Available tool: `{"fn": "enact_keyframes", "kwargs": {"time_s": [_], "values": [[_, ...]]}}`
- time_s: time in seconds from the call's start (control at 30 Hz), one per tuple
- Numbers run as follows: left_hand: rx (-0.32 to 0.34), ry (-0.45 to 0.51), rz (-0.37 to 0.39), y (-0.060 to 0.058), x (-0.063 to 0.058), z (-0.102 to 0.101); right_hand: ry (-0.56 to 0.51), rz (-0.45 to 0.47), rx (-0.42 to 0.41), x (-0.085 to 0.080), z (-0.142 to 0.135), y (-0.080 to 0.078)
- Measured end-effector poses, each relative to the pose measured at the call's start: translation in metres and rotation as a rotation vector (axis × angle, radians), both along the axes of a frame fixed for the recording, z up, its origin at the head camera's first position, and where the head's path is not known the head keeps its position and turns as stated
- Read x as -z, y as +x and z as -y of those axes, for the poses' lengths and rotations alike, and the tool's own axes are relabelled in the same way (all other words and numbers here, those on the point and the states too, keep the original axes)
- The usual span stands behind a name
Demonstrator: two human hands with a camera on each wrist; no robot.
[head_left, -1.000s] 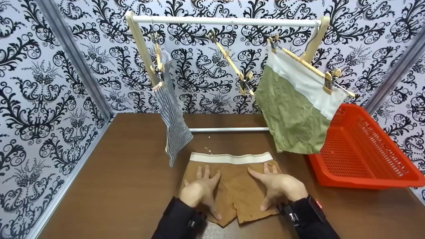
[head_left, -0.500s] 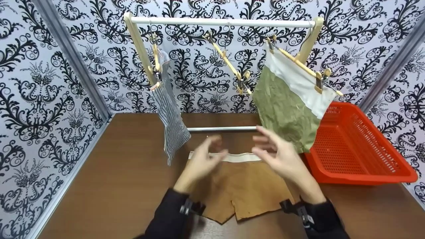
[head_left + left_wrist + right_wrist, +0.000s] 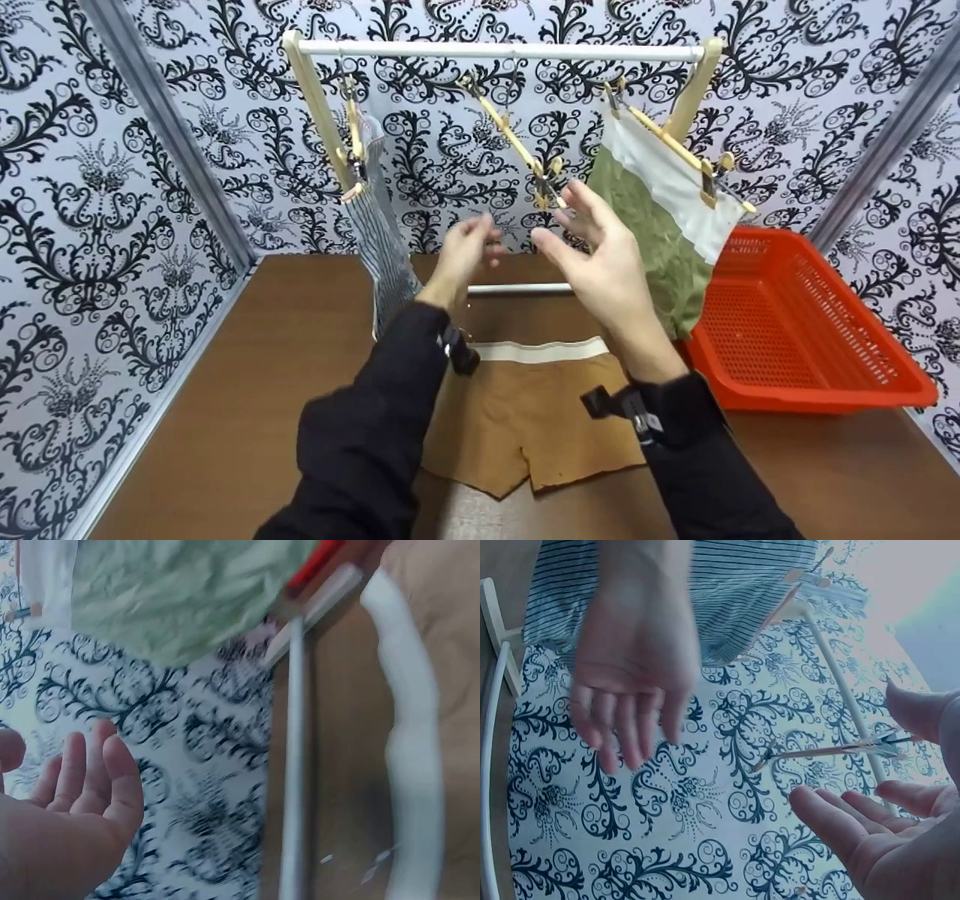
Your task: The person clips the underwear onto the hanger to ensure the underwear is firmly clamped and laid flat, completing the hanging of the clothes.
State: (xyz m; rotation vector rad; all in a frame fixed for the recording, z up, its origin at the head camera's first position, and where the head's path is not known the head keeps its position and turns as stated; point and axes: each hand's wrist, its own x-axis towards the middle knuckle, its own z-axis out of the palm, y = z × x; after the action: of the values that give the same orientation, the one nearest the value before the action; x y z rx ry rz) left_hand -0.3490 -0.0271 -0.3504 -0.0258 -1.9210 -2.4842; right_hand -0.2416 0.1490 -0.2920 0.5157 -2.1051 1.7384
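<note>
Both hands are raised in front of the rack, holding nothing. The left hand point(image 3: 463, 255) has relaxed fingers and is just right of the hanging striped garment. Closest to the right hand point(image 3: 604, 259) is the near end of a bare wooden clip hanger point(image 3: 510, 135), which hangs from the middle of the rail; its fingers are spread and overlap the green garment point(image 3: 645, 202) in the head view. Below them, brown shorts point(image 3: 540, 420) with a white waistband lie flat on the table, partly hidden by the forearms. In the right wrist view the hanger point(image 3: 825, 752) shows beyond the right fingers.
A wooden rack with a white top rail point(image 3: 450, 49) stands at the back. A striped garment point(image 3: 379, 240) hangs at its left from another clip hanger, the green and white garment at its right. A red plastic basket point(image 3: 817, 397) sits on the table point(image 3: 225, 420) at right.
Both hands have left the brown shorts, where they lay flat, and moved up and forward toward the middle hanger. The shorts stay spread on the table.
</note>
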Motion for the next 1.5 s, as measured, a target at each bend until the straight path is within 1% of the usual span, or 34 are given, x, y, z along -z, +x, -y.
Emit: {"fn": "enact_keyframes", "kwargs": {"time_s": [0.07, 0.17, 0.27, 0.37, 0.5, 0.67, 0.93, 1.13, 1.3, 1.4, 1.5], "values": [[-0.015, -0.022, -0.018, -0.005, -0.015, 0.001, -0.033, -0.015, 0.000, -0.003, 0.004, -0.002], [-0.022, -0.026, -0.053, -0.009, -0.038, 0.001, -0.061, -0.048, 0.006, -0.007, 0.009, -0.002], [-0.024, 0.002, -0.110, -0.011, -0.057, -0.002, -0.063, -0.081, 0.020, -0.010, 0.013, -0.004], [-0.025, 0.047, -0.164, -0.011, -0.072, -0.006, -0.073, -0.105, 0.021, -0.011, 0.015, -0.005], [-0.007, 0.084, -0.203, -0.010, -0.086, -0.013, -0.107, -0.138, 0.010, -0.012, 0.015, -0.007], [-0.004, 0.065, -0.218, -0.010, -0.095, -0.015, -0.138, -0.137, 0.013, -0.013, 0.016, -0.007], [0.008, 0.054, -0.225, -0.010, -0.099, -0.014, -0.174, -0.109, -0.009, -0.015, 0.016, -0.007], [0.021, 0.066, -0.241, -0.007, -0.105, -0.013, -0.163, -0.130, -0.019, -0.015, 0.017, -0.005], [0.029, 0.047, -0.259, -0.002, -0.110, -0.013, -0.161, -0.162, -0.032, -0.017, 0.017, 0.001], [0.033, 0.054, -0.279, -0.001, -0.111, -0.014, -0.160, -0.179, -0.036, -0.016, 0.017, 0.003], [0.034, 0.079, -0.287, 0.000, -0.108, -0.015, -0.162, -0.193, -0.040, -0.013, 0.015, 0.005]]}}
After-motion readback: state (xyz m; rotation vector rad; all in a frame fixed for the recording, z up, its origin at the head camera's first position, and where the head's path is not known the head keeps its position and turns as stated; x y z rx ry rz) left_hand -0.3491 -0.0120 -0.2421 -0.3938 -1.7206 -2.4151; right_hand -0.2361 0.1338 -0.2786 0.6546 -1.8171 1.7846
